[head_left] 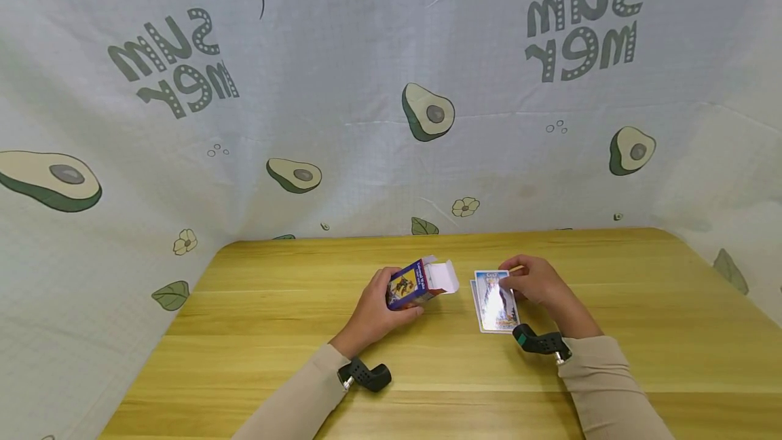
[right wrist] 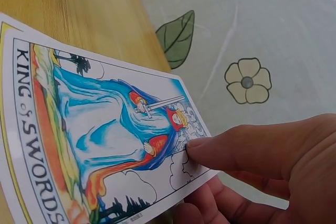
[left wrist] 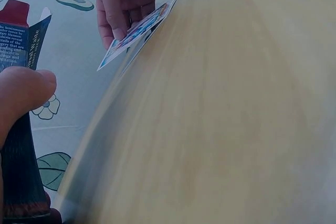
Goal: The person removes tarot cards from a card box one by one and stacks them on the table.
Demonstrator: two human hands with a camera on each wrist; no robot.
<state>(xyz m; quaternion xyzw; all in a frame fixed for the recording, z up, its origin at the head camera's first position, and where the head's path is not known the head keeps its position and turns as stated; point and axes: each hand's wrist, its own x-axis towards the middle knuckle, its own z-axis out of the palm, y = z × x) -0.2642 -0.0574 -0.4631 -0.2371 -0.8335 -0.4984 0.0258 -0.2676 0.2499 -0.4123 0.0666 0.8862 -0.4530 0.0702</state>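
Observation:
In the head view my left hand grips a blue and purple card box whose white end flap stands open toward the right. The left wrist view shows the thumb across the printed side of that box. My right hand pinches a tarot card at its upper right edge, thumb on the face. In the right wrist view the card reads "King of Swords". Another card lies beneath it, its edge sticking out; whether the fingers hold that one too I cannot tell.
Both hands are over a yellow wood-grain table. Behind it hangs a pale cloth printed with avocados, leaves and lettering. A black wrist camera sits on the left wrist, and another black camera on the right.

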